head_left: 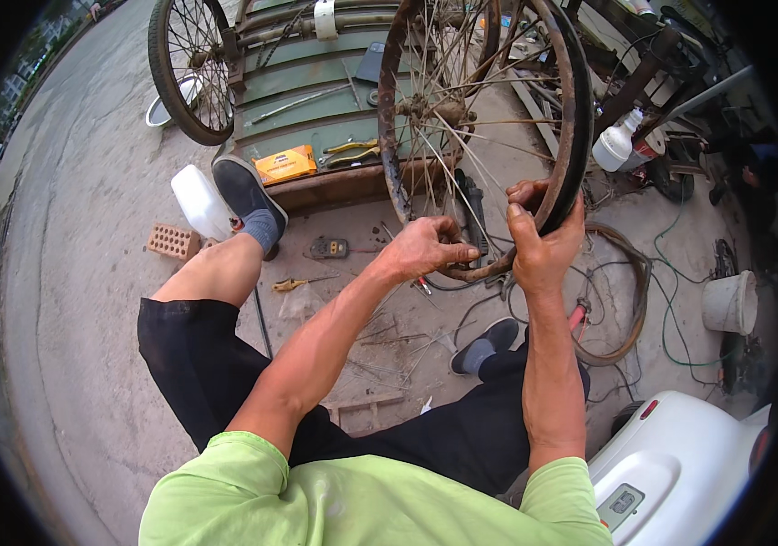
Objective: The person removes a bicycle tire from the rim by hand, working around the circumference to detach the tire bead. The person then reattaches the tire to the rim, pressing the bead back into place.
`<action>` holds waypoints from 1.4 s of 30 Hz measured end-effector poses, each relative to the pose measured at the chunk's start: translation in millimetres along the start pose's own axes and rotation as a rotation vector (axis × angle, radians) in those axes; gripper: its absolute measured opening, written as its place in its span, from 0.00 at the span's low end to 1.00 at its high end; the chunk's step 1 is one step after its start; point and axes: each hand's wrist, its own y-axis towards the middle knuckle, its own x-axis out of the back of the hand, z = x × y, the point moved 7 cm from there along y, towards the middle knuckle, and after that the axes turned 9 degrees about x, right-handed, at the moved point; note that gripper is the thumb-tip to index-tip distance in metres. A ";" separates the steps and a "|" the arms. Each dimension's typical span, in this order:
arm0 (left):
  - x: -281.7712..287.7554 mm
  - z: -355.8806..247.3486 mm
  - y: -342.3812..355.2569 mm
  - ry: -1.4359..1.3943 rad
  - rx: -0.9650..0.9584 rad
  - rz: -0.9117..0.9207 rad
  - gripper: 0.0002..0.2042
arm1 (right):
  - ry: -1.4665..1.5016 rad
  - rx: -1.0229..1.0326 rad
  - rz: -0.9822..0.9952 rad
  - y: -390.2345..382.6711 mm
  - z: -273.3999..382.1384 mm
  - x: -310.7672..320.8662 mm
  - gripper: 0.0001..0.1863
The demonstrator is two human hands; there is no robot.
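Observation:
A rusty spoked bicycle wheel stands upright in front of me, with a black tyre partly seated on its right side. My right hand grips the tyre and rim at the lower right. My left hand holds the bare rusty rim at the bottom, fingers curled on it among the spokes. A dark tool handle shows behind the spokes between my hands.
A green metal toolbox lid carries pliers and an orange box. Another wheel, a white jug, a brick, a rubber hoop, a white bucket and a white vehicle body surround me.

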 end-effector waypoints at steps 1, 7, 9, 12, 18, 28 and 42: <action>-3.1 3.7 2.4 -0.098 0.001 0.024 0.20 | -0.007 -0.001 0.003 0.4 -0.3 0.6 0.19; -9.1 33.0 5.4 -0.423 0.002 0.114 0.20 | 0.010 0.011 -0.008 -0.3 1.2 -1.7 0.19; -8.0 26.7 7.0 -0.253 0.054 0.009 0.20 | 0.003 -0.009 -0.009 -0.6 1.1 -2.6 0.19; -7.3 21.2 7.0 -0.121 0.047 -0.077 0.20 | -0.017 -0.033 -0.012 -2.2 2.5 -2.9 0.17; -8.1 16.7 2.4 -0.219 -0.031 -0.063 0.18 | -0.094 -0.008 0.040 -1.8 2.5 0.9 0.22; -36.5 51.9 5.8 -0.087 0.028 -0.058 0.17 | -0.400 -0.108 -0.013 43.2 43.3 28.8 0.27; -15.1 59.6 30.3 -0.093 -0.031 -0.103 0.16 | -0.060 -0.063 -0.028 39.7 35.3 17.7 0.27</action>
